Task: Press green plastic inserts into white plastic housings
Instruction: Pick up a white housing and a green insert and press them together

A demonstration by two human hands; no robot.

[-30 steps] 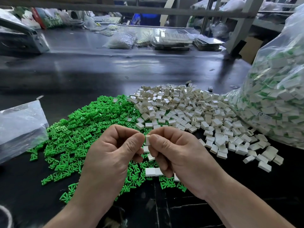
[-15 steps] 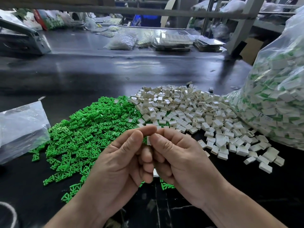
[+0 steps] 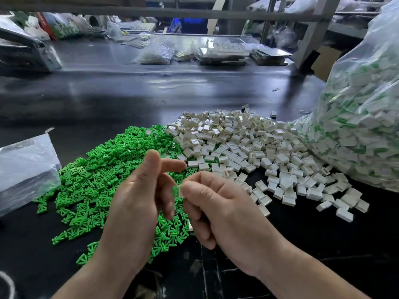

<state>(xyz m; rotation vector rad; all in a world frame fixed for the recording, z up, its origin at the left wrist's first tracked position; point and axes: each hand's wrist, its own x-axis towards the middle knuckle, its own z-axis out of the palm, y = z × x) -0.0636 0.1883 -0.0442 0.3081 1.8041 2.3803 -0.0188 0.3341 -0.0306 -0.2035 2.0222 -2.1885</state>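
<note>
at frame centre the right hand (image 3: 218, 203) pinches a white housing (image 3: 181, 192) with its green insert (image 3: 175, 191) showing; the left hand (image 3: 138, 190) is spread, empty. best squeeze squarely until the insert sits flush.

A dark glossy worktop (image 3: 133, 93) extends beyond the grip point, with a folded clear plastic bag (image 3: 26, 169) well to its left and flat clear packets and stacked trays (image 3: 222, 52) far behind it.
</note>
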